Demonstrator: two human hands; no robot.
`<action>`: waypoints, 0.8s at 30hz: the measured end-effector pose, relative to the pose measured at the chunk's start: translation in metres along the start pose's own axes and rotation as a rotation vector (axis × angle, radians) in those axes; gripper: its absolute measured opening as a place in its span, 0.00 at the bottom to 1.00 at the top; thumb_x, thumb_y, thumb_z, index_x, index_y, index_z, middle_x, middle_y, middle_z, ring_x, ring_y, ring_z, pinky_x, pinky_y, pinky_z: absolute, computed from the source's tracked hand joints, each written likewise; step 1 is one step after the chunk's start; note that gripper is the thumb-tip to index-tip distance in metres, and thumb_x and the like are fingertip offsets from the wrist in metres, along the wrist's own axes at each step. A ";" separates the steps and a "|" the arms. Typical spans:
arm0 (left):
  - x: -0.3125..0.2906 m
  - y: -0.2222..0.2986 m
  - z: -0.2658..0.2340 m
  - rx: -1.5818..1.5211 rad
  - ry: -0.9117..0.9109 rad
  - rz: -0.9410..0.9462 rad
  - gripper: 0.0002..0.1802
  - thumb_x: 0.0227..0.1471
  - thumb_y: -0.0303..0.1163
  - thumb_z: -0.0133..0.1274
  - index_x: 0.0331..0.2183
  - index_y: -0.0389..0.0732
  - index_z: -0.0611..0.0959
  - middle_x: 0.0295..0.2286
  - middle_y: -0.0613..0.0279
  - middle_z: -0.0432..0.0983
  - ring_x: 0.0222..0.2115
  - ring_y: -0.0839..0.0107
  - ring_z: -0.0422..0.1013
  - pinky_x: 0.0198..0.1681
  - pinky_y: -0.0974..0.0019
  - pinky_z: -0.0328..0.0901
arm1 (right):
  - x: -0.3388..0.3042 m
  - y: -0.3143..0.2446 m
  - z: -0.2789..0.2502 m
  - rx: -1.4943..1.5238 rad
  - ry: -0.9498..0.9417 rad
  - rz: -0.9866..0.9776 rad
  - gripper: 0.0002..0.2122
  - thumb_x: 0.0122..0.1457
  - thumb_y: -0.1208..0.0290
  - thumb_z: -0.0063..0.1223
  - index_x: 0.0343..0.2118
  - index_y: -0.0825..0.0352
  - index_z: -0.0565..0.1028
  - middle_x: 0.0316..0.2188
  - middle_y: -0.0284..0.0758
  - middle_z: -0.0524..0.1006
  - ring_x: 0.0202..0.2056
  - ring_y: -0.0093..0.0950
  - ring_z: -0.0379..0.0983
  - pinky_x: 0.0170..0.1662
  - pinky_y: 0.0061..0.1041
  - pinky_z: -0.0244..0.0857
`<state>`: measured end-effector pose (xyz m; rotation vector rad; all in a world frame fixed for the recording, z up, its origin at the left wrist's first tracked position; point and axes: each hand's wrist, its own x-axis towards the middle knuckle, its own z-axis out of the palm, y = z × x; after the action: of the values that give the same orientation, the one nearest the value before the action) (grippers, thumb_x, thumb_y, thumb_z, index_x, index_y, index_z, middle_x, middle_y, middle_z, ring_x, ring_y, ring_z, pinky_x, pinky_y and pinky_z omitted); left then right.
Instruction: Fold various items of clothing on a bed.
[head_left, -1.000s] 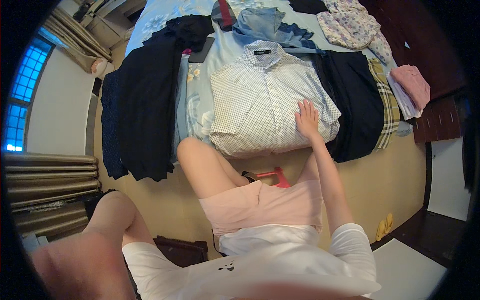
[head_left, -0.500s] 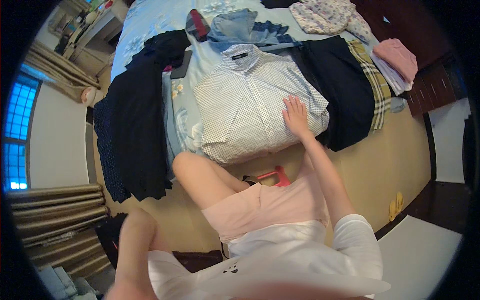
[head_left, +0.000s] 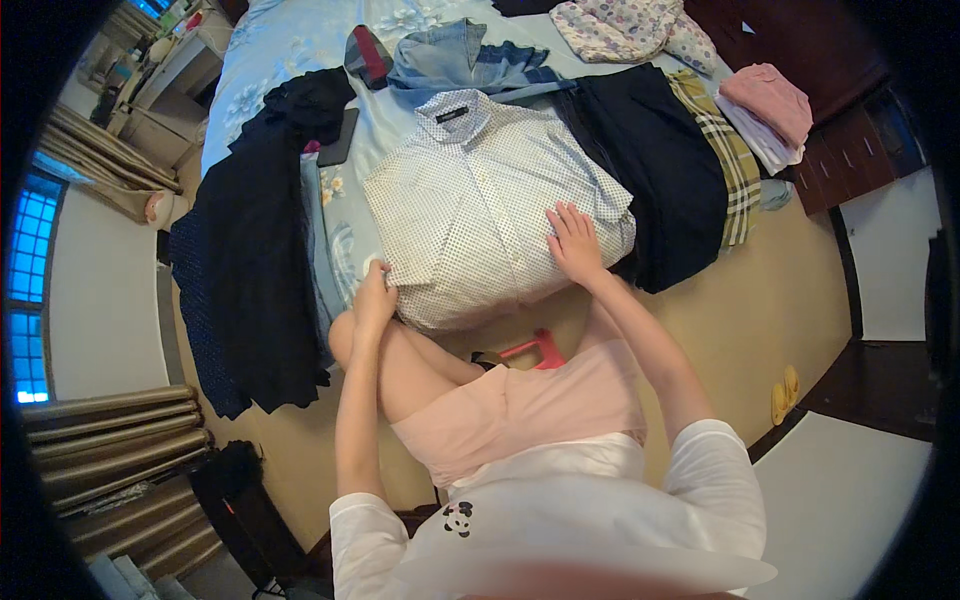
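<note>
A white shirt [head_left: 460, 215] with small dark dots lies front up on the bed's near edge, its collar pointing away from me. My left hand [head_left: 375, 295] pinches the shirt's edge at its lower left, by the sleeve end. My right hand [head_left: 574, 243] rests flat on the shirt's right side, fingers stretched out. Left of the shirt, black clothes [head_left: 265, 240] hang over the bed edge. To its right lie dark trousers [head_left: 650, 160] and a yellow checked cloth [head_left: 715, 150].
Blue denim clothing [head_left: 450, 65] and a grey and red item [head_left: 368, 58] lie beyond the shirt on the bed [head_left: 270, 60]. A dark flat rectangle [head_left: 340, 138] sits to the left. Folded pink clothing [head_left: 770, 100] is stacked at the right. Below stands a red plastic stool [head_left: 545, 350].
My left hand has come up from the lower left and taken hold of the shirt's left edge. My right hand stays on the shirt. The view has shifted slightly.
</note>
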<state>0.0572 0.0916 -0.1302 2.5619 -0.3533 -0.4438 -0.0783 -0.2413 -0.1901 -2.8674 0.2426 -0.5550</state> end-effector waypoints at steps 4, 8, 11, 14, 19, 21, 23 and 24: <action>0.006 0.004 -0.005 0.216 0.334 0.113 0.13 0.36 0.24 0.48 0.30 0.43 0.67 0.22 0.52 0.72 0.25 0.51 0.69 0.28 0.53 0.61 | -0.002 0.002 -0.003 -0.014 0.012 0.058 0.21 0.49 0.66 0.44 0.48 0.62 0.62 0.51 0.38 0.59 0.53 0.36 0.52 0.54 0.38 0.43; 0.008 -0.004 -0.006 0.340 0.340 0.097 0.08 0.36 0.22 0.46 0.26 0.42 0.68 0.23 0.53 0.72 0.26 0.53 0.69 0.28 0.54 0.61 | 0.005 0.017 -0.019 0.222 0.068 0.202 0.21 0.46 0.69 0.48 0.46 0.64 0.63 0.48 0.39 0.61 0.49 0.36 0.56 0.50 0.37 0.48; 0.003 -0.005 0.004 0.400 0.116 0.202 0.07 0.36 0.22 0.45 0.25 0.41 0.69 0.23 0.53 0.72 0.26 0.54 0.69 0.28 0.54 0.62 | 0.006 0.032 -0.034 0.030 0.315 0.515 0.22 0.45 0.67 0.50 0.46 0.64 0.62 0.42 0.40 0.65 0.45 0.36 0.60 0.49 0.36 0.50; 0.001 -0.007 0.011 0.409 0.123 0.184 0.07 0.36 0.23 0.46 0.25 0.40 0.69 0.24 0.53 0.72 0.26 0.54 0.69 0.29 0.54 0.62 | 0.006 0.046 -0.037 -0.012 0.348 0.784 0.26 0.45 0.61 0.51 0.47 0.65 0.60 0.36 0.40 0.68 0.43 0.37 0.62 0.48 0.35 0.51; 0.001 0.000 0.013 0.384 0.099 0.148 0.08 0.35 0.25 0.47 0.26 0.39 0.69 0.24 0.52 0.72 0.27 0.53 0.69 0.29 0.54 0.61 | 0.009 0.072 -0.035 0.430 0.086 0.966 0.32 0.41 0.53 0.55 0.46 0.68 0.61 0.34 0.41 0.70 0.37 0.35 0.67 0.43 0.30 0.59; 0.002 -0.004 0.016 0.376 0.126 0.149 0.09 0.35 0.26 0.48 0.26 0.40 0.69 0.23 0.52 0.72 0.27 0.54 0.69 0.29 0.55 0.61 | 0.017 0.065 -0.039 0.412 0.120 0.912 0.25 0.46 0.61 0.52 0.46 0.67 0.61 0.38 0.44 0.70 0.40 0.38 0.67 0.44 0.31 0.59; 0.002 -0.005 0.017 0.406 0.152 0.123 0.10 0.35 0.26 0.48 0.27 0.40 0.69 0.24 0.52 0.72 0.27 0.53 0.69 0.29 0.55 0.62 | 0.031 0.068 -0.039 0.800 0.421 0.730 0.18 0.48 0.70 0.50 0.42 0.67 0.66 0.38 0.44 0.70 0.42 0.36 0.67 0.45 0.27 0.59; 0.002 -0.002 0.017 0.406 0.152 0.130 0.10 0.35 0.26 0.48 0.27 0.40 0.69 0.24 0.52 0.72 0.27 0.53 0.69 0.29 0.55 0.62 | 0.042 0.068 -0.040 0.741 0.594 0.660 0.14 0.47 0.79 0.44 0.40 0.68 0.68 0.39 0.43 0.70 0.42 0.35 0.67 0.45 0.25 0.59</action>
<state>0.0534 0.0853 -0.1460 2.9172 -0.6016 -0.1369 -0.0635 -0.3226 -0.1553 -1.7177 0.8253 -1.0485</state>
